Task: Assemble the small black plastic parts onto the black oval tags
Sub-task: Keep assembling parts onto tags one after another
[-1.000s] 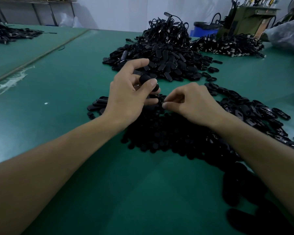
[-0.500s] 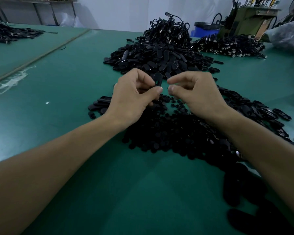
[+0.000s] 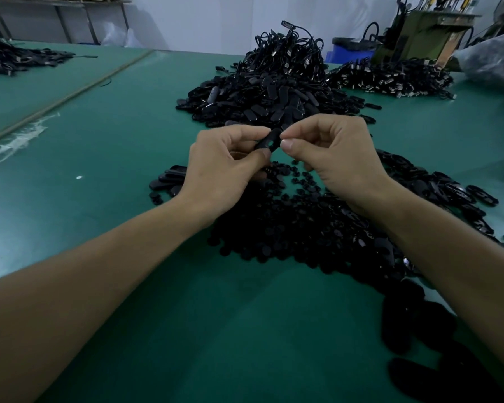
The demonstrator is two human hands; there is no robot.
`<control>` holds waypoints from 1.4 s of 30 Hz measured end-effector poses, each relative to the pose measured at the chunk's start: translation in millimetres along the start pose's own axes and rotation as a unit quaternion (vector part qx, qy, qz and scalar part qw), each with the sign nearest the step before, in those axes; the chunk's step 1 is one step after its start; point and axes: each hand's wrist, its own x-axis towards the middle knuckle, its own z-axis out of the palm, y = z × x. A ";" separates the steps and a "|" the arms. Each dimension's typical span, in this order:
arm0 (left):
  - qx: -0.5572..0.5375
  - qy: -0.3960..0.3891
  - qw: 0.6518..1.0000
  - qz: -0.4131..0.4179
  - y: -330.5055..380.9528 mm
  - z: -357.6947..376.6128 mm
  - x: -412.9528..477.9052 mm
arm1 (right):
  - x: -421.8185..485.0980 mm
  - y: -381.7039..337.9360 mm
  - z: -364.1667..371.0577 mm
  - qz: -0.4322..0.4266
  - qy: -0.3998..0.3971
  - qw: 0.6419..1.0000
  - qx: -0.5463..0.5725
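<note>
My left hand (image 3: 224,167) pinches a black oval tag (image 3: 268,142) between thumb and fingers, held above the table. My right hand (image 3: 335,154) meets it from the right, its thumb and forefinger pinched together at the tag's right end; whatever small part they hold is hidden. Below both hands lies a heap of small black round parts (image 3: 288,222). A pile of loose black oval tags (image 3: 448,193) spreads to the right of that heap.
A big mound of black tags with cords (image 3: 271,85) rises behind the hands on the green table (image 3: 114,146). More corded pieces (image 3: 390,80) lie at the back right, near a blue bin (image 3: 349,52) and a machine (image 3: 425,27). Another dark pile (image 3: 18,58) sits far left.
My right hand rose from the heap of small parts and came up to the tag. My left hand lifted and turned the tag toward it, and the fingertips now meet.
</note>
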 end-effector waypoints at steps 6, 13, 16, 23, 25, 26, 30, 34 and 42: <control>-0.018 -0.016 1.000 -0.009 -0.9 0.8 -0.3 | -2.2 -1.8 1.4 0.004 0.003 1.000 -0.029; -0.006 -0.016 1.000 0.004 1.7 0.0 -1.2 | -3.4 -4.7 2.1 -0.006 0.002 0.998 -0.057; -0.004 -0.017 1.000 0.006 2.5 1.2 -1.9 | -4.2 -4.3 3.2 -0.007 0.001 0.998 -0.065; -0.029 -0.015 0.999 -0.015 2.7 1.1 -2.2 | -7.6 -4.3 6.1 -0.045 0.005 0.994 -0.096; -0.049 -0.011 0.998 -0.025 2.7 2.2 -1.7 | -9.3 -4.8 7.5 -0.077 0.018 0.989 -0.121; -0.056 -0.007 0.998 -0.027 2.7 2.4 -1.2 | -9.7 -4.7 8.2 -0.089 0.022 0.988 -0.128; -0.072 0.001 0.997 -0.032 1.9 1.3 1.0 | -8.7 -2.9 7.1 -0.082 0.004 0.991 -0.101; -0.064 -0.010 0.998 -0.026 1.1 0.0 0.8 | -3.9 -2.0 2.2 -0.053 -0.035 0.997 -0.041; -0.052 -0.033 0.998 -0.033 0.4 -3.8 0.4 | 0.4 2.5 -5.8 0.051 -0.085 0.993 0.057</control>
